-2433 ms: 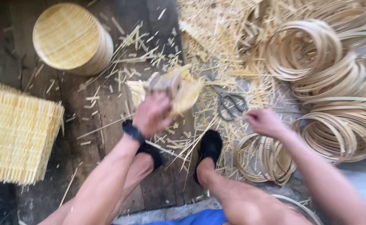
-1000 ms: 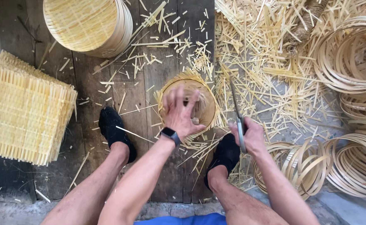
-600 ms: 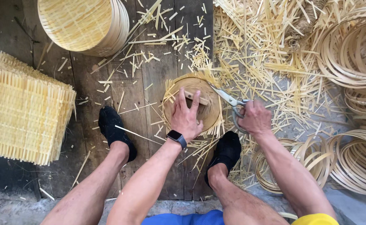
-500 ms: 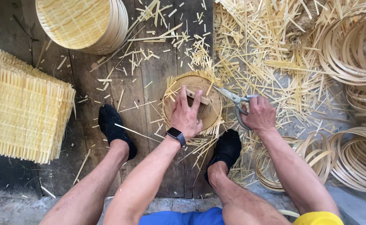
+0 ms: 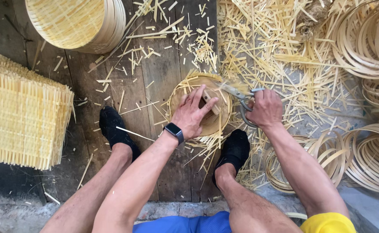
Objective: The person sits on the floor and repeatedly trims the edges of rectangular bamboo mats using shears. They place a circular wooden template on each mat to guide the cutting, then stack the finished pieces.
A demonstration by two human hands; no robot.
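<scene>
Two hands work together: left hand presses flat on the round tray between the feet, right hand grips shears at its far rim. Trimming looks underway; next snip needs the tray turned.

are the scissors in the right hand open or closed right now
Open. The scissors in the right hand show two blades spread apart, reaching over the rim of the round woven piece that the left hand presses flat.
</scene>
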